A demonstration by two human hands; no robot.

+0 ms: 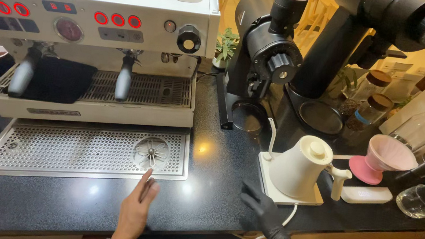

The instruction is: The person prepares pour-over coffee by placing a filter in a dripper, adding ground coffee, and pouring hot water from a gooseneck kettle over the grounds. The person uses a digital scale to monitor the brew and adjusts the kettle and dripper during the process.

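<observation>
My bare left hand [135, 208] lies low over the black counter [204, 189], fingers stretched out, and holds nothing. Its fingertips reach the front edge of the perforated steel drip tray [57, 149], just below the round rinser [151, 152]. My right hand [264, 212], in a black glove, rests on the counter with fingers spread, beside the front left corner of the kettle base [289, 198]. A white gooseneck kettle [301, 165] stands on that base. Neither hand grips anything.
A white espresso machine [89, 23] with two portafilters [124, 79] and a black cloth [58, 80] fills the left. Two black grinders [266, 56] stand behind the kettle. To the right are a pink dripper [383, 159], a white slab [366, 194], a glass [419, 201] and jars [370, 109].
</observation>
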